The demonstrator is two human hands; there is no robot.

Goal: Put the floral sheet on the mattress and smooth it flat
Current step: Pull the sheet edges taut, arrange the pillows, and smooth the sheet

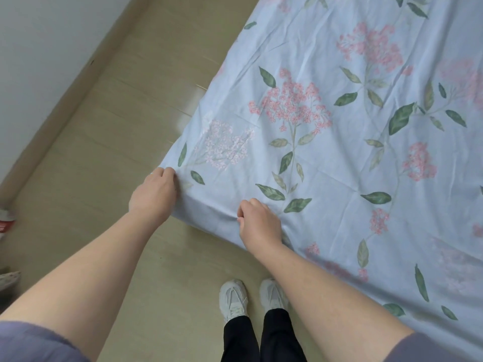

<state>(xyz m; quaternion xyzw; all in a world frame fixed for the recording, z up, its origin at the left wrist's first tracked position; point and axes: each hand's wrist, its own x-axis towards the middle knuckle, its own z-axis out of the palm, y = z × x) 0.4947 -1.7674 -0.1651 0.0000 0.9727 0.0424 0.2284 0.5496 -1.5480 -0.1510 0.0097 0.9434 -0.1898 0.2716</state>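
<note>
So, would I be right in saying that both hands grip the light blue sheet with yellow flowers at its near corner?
Not quite: the flowers are pink, not yellow. The head view shows the left hand and the right hand both gripping the light blue sheet at its near corner.

Mauve sleeves (34, 343), black trousers (239, 338), white trainers (233, 299)

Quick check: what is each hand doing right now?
Left hand: closed, gripping the floral sheet at its corner.
Right hand: closed, pinching the same sheet's edge.
</note>
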